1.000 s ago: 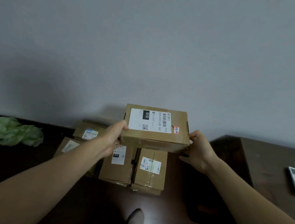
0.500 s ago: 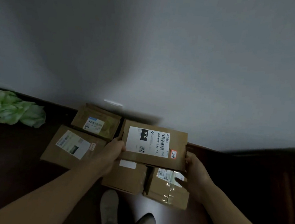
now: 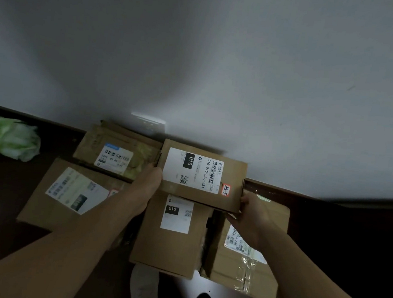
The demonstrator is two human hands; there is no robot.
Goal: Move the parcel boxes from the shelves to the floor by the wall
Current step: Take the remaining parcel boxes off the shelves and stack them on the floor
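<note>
The left hand and right hand grip opposite ends of a labelled parcel box, held over two boxes on the floor by the wall, perhaps resting on them.

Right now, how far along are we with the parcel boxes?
Done: four boxes lie on the floor by the wall. In hand: a fifth box, gripped at its ends by the left hand and right hand, low over the middle box; not yet released. Left: setting it down. The shelves are out of view, so what remains there is unknown.
</note>
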